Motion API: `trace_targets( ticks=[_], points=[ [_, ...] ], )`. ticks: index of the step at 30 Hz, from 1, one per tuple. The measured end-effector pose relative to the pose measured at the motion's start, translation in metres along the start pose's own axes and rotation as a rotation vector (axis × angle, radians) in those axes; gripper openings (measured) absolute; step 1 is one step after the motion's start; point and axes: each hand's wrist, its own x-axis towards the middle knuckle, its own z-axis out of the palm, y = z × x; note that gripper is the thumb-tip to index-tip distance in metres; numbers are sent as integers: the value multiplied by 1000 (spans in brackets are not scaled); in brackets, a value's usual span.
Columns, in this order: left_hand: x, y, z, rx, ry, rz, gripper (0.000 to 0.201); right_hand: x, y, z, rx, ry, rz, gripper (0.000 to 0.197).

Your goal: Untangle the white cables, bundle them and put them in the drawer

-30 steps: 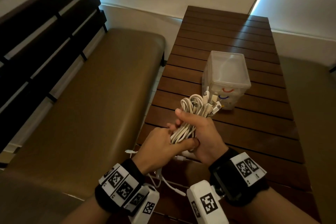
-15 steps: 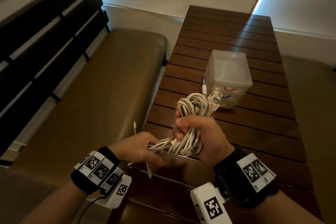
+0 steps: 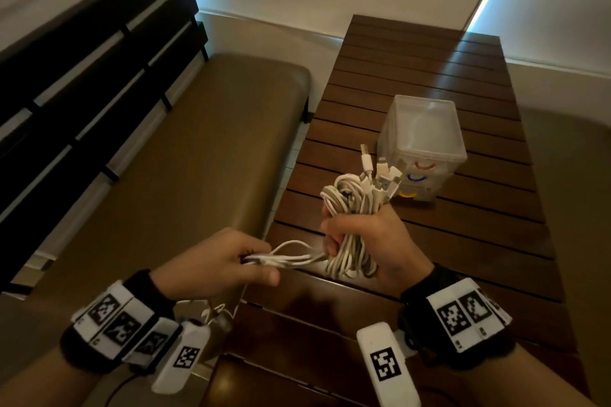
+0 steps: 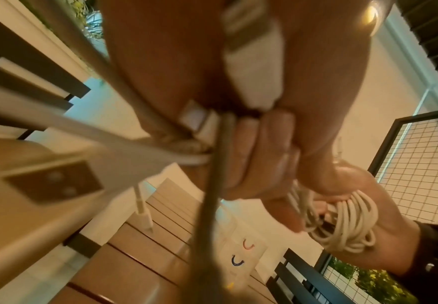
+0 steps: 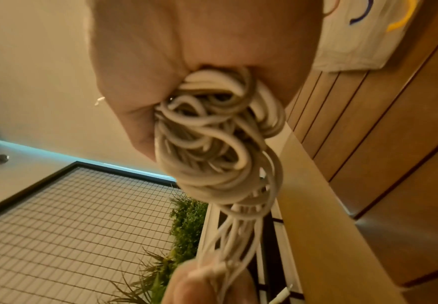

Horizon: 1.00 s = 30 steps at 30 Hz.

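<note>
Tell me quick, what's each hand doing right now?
Left hand: closed, pinching loose strands pulled sideways from the white cables.
Right hand: closed, gripping the coiled bundle of cables.

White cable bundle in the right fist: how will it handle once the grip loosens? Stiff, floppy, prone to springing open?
Likely floppy: strands sag between the left hand and right hand. The white cable bundle is untied, held together only by the fist, so its loops would probably spring apart. Loose plug ends may snag on the drawer unit.
</note>
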Motion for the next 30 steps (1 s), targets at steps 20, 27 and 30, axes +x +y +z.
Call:
trace_targets(
  ticks=[20, 27, 30],
  points=[
    [17, 36, 42, 703, 38, 377, 37, -27, -8, -25, -320, 20, 81, 23],
    [30, 51, 51, 711, 97, 599, 25, -35, -4, -29, -284, -178, 209, 22],
    [34, 51, 50, 606, 142, 574, 27, -44, 3, -31, -121, -200, 270, 18]
  ],
)
